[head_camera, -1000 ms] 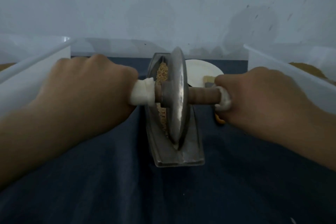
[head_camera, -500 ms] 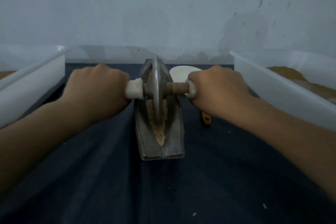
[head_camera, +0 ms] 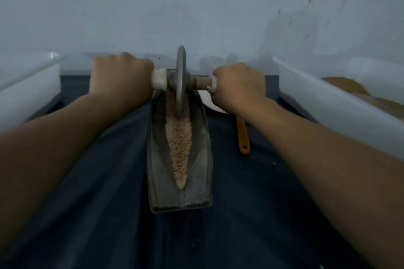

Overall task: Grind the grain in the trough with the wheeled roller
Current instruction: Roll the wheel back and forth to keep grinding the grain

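A long metal trough (head_camera: 196,181) lies lengthwise in front of me on a dark blue cloth (head_camera: 109,214). Tan crushed grain (head_camera: 179,144) fills its groove. The wheeled roller (head_camera: 181,81), a grey metal disc on a wooden axle, stands upright at the far end of the trough with its rim in the grain. My left hand (head_camera: 120,78) grips the white-wrapped left end of the axle. My right hand (head_camera: 238,85) grips the right end. Both arms are stretched forward.
White plastic tubs flank the cloth: the left tub (head_camera: 26,85) and the right tub (head_camera: 328,111), which holds brown meal. An orange-handled tool (head_camera: 242,135) and a white dish (head_camera: 207,100) lie right of the trough. A pale wall rises close behind.
The roller has travelled from the near part of the trough to its far end, both hands moving away with it. Grain that the wheel covered now lies exposed along the groove.
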`<state>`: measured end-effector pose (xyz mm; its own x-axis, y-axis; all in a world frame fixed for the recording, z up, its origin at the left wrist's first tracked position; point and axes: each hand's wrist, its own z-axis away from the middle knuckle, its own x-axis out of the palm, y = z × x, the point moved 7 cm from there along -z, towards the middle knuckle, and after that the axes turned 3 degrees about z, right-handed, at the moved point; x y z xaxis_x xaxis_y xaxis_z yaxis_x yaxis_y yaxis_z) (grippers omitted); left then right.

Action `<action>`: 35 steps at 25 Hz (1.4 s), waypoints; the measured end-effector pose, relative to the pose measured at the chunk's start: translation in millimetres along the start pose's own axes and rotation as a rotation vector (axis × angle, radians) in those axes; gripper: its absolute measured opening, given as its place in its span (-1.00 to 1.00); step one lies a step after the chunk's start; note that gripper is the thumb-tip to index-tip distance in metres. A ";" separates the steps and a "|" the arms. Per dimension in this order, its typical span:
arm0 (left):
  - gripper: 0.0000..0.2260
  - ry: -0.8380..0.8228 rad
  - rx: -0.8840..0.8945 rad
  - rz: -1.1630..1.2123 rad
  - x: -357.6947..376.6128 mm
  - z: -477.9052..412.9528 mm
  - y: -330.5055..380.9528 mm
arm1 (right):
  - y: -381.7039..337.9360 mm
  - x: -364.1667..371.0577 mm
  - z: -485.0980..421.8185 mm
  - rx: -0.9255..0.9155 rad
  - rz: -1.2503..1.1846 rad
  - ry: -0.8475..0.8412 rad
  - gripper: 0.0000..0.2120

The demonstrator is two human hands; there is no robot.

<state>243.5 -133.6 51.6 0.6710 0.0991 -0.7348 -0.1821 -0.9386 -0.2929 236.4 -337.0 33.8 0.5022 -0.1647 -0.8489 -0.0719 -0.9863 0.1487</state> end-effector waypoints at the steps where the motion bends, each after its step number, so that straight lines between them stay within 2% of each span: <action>1: -0.91 0.004 0.007 -0.005 -0.4 -0.8 1.0 | 0.9 0.7 2.4 0.011 -0.012 -0.002 -0.92; 4: -0.85 0.050 0.069 -0.006 -22.3 30.0 7.6 | 4.6 -15.2 43.4 -0.019 -0.010 0.009 -0.78; 7: -0.73 0.068 0.130 0.091 -37.2 70.7 -3.1 | 3.2 -55.2 93.3 -0.140 0.035 0.084 -0.63; 9: -0.77 -0.006 0.157 0.214 -27.2 84.0 -18.1 | 1.4 -83.5 108.9 -0.203 -0.001 0.187 -0.69; 11: -0.81 -0.076 0.125 0.266 -14.2 82.2 -27.2 | 2.5 -81.4 103.9 -0.229 -0.025 0.147 -0.78; 13: -0.83 -0.024 0.089 0.165 -12.5 71.8 -20.7 | 1.7 -58.4 84.2 -0.186 0.034 0.027 -0.77; 16: -0.90 0.065 0.046 0.013 -9.6 41.8 -3.0 | 2.3 -26.4 36.6 -0.094 0.072 0.035 -0.81; 21: -0.91 0.008 -0.036 0.058 5.0 10.8 -2.4 | -3.0 -6.7 3.0 -0.034 0.040 -0.002 -0.92; 23: -0.93 0.015 -0.048 0.089 -7.2 27.0 -0.8 | -3.6 -17.4 21.0 -0.049 0.051 0.005 -0.84; 25: -0.84 0.014 -0.029 0.100 -23.4 52.3 0.5 | -3.9 -35.2 49.2 -0.086 0.080 0.012 -0.70; 27: -0.73 0.032 0.034 0.089 -45.3 76.8 -2.0 | -4.3 -59.8 78.6 -0.141 0.085 0.061 -0.64; 29: -0.70 0.063 0.086 0.084 -65.1 91.9 -6.8 | -3.6 -79.6 99.2 -0.191 0.031 0.106 -0.68; 31: -0.71 0.035 0.082 0.091 -65.1 92.1 -9.1 | -2.1 -76.3 100.4 -0.203 0.035 0.063 -0.76; 35: -0.85 -0.009 -0.010 0.097 -24.3 62.4 -4.2 | -5.3 -45.2 51.2 -0.094 0.070 -0.040 -0.78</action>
<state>183.1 -111.5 32.5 0.6437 0.0106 -0.7652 -0.2390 -0.9471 -0.2142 170.0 -325.1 45.4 0.4639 -0.2356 -0.8540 -0.0239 -0.9670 0.2538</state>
